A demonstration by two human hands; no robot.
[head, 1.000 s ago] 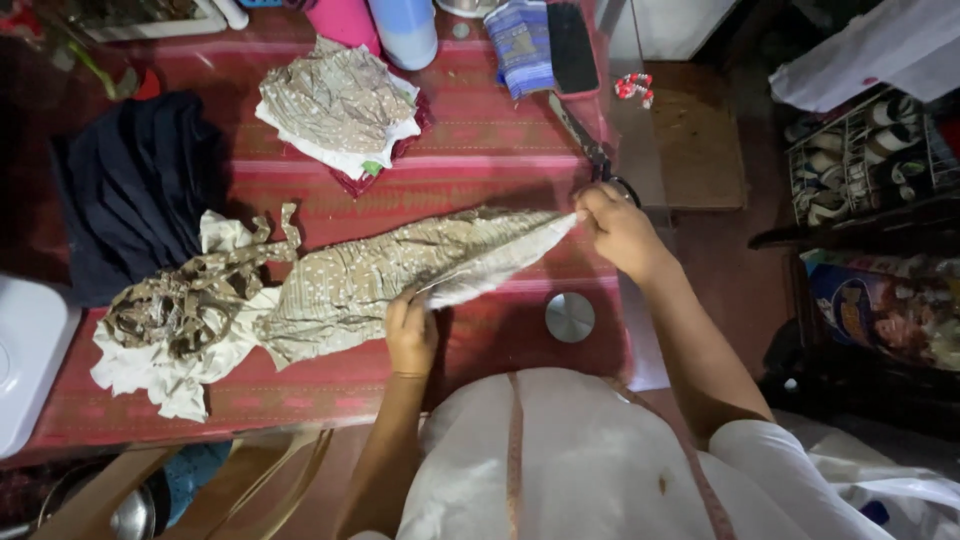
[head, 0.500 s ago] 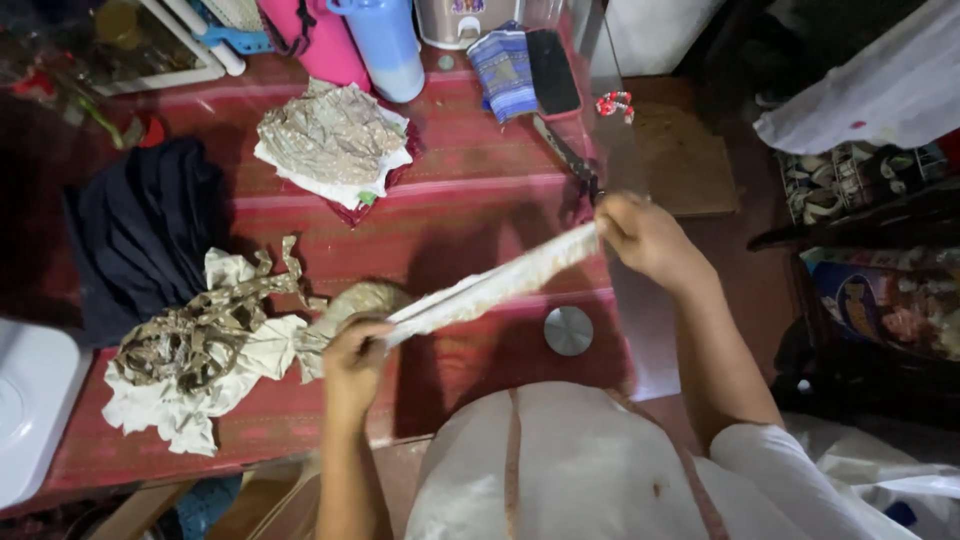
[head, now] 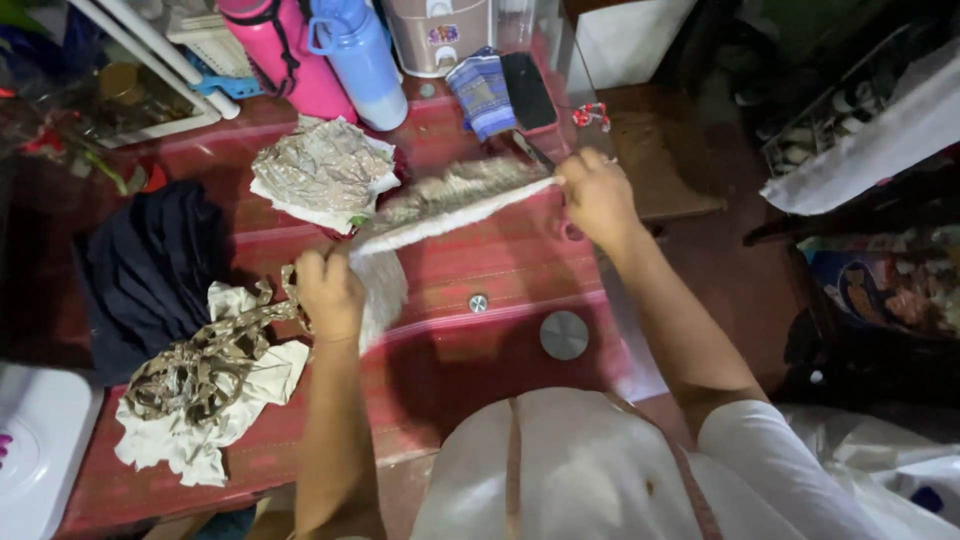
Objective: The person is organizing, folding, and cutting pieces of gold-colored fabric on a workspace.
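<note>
The left hand (head: 328, 290) and the right hand (head: 597, 192) hold one strip of patterned cloth (head: 450, 200) stretched between them above the red table (head: 470, 350). Both hands are closed on the strip: the left fist clamps its near end, where loose fabric hangs down toward the table; the right hand pinches the far end between fingers and thumb. The strip is folded lengthwise, with the printed face up and a pale edge showing along its lower side.

State of the work, judged from the layout:

- Done: a folded bundle (head: 322, 172) of the same patterned fabric rests on the table, just beyond the left end of the strip.
- In hand: the strip is pulled straight but not yet laid down or folded short.
- Left: a crumpled heap of cloth (head: 205, 385) lies on the table below and to the left of the strip, unsorted. A dark garment (head: 145, 270) lies further left of the strip, also untouched.

Beyond the strip, at the far edge of the table, stand a pink bottle (head: 285, 55) and a blue bottle (head: 362, 60). A round metal lid (head: 564, 334) lies on the table below the strip, well apart from both hands.
</note>
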